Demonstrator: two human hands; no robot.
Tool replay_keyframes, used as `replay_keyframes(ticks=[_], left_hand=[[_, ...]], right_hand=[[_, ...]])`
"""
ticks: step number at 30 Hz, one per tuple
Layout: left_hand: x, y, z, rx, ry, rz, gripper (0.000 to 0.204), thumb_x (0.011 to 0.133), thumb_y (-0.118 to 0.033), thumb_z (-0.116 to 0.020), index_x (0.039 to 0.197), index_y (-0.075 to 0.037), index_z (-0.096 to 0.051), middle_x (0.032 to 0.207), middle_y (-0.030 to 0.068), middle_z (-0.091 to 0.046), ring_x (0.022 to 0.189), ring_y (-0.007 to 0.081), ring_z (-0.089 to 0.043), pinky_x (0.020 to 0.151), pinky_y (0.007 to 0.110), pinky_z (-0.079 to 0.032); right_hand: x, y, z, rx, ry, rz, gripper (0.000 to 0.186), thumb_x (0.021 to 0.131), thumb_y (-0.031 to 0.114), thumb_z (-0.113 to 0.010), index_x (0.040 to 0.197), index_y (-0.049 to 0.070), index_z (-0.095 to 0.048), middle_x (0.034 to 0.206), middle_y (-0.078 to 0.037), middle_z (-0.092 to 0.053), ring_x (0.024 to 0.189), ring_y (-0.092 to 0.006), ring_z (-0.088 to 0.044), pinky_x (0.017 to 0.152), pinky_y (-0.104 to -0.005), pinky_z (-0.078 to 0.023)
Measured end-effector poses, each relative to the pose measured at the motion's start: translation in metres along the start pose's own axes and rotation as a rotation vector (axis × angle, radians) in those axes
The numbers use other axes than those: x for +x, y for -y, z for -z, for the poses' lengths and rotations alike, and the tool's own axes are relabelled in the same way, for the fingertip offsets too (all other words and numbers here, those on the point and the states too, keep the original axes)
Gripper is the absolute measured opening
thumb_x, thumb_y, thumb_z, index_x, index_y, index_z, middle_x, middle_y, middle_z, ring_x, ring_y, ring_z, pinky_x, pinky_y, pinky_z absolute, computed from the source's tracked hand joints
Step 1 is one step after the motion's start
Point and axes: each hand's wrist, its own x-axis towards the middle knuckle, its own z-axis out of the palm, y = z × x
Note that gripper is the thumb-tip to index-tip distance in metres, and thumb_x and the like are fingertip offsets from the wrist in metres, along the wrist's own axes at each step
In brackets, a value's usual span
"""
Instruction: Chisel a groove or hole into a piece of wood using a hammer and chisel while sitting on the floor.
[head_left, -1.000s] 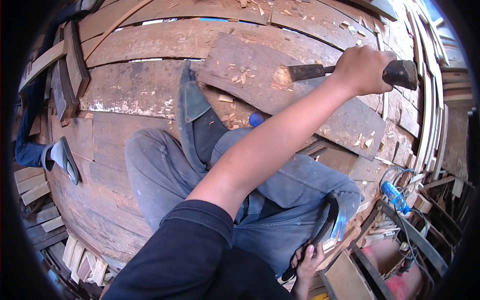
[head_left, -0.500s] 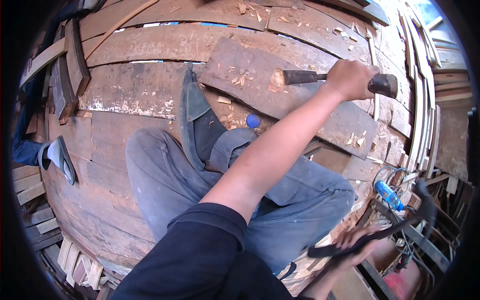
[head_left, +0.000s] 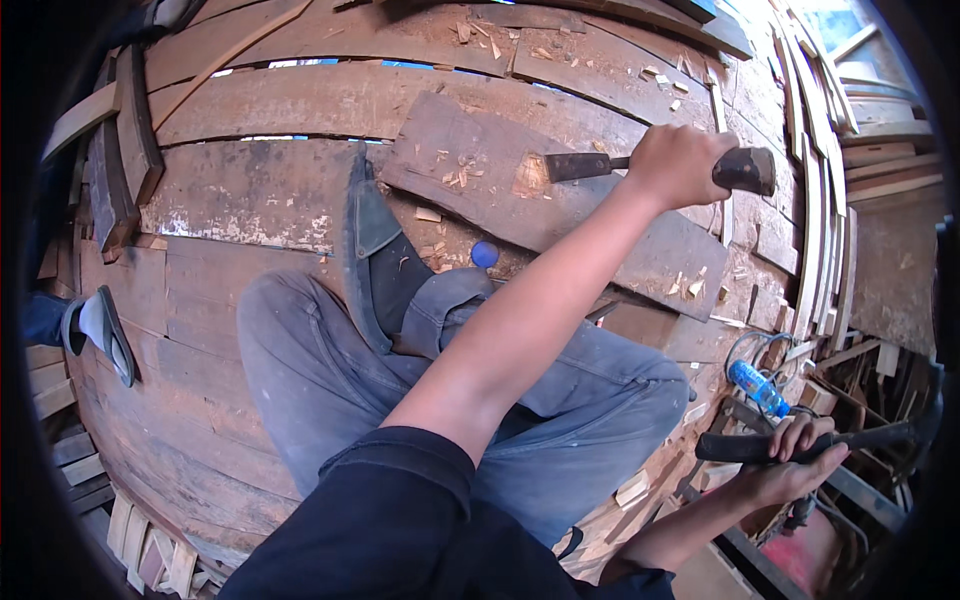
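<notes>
While I watch remotely through the head camera, left of the two hands (head_left: 680,165) is wrapped tight around the handle of a chisel (head_left: 578,166). Right hand (head_left: 800,462) is closed around the black grip of a hammer (head_left: 735,448), low on the right, its head out near the dark rim. Chisel points left across a dark board (head_left: 430,150), blade end at a pale chipped patch (head_left: 531,175); I can't tell how deep it sits, if at all. Board lies askew on the plank floor (head_left: 250,195), wood chips (head_left: 463,178) scattered over it. Blue cap (head_left: 484,254) just beside its near edge, close to a dark boot (head_left: 385,265). Blue bottle (head_left: 757,388) near the hammer. Another person's slippered foot (head_left: 105,335) far left, well apart.
</notes>
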Motion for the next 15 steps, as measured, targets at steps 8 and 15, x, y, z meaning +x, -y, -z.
replay_keyframes(ticks=[8,15], left_hand=[[0.006,-0.004,0.001,-0.012,0.021,0.042,0.049,0.066,-0.039,-0.072,0.11,-0.018,-0.066,0.088,0.01,-0.07,0.081,0.0293,-0.068,0.075,0.041,-0.055],[0.0,-0.002,0.007,0.002,0.077,0.109,0.052,0.066,-0.038,-0.074,0.113,-0.018,-0.065,0.089,0.0112,-0.07,0.082,0.0308,-0.068,0.077,0.041,-0.055]], right_hand=[[0.017,0.0,-0.002,-0.104,0.077,0.052,0.029,0.103,0.031,-0.041,0.101,0.002,-0.041,0.071,-0.005,-0.037,0.045,-0.0089,-0.037,0.035,-0.0189,-0.03],[0.006,-0.058,-0.063,-0.238,0.296,-0.221,0.025,0.103,0.028,-0.043,0.111,0.004,-0.047,0.059,0.001,-0.04,0.042,-0.0053,-0.036,0.036,-0.0193,-0.029]])
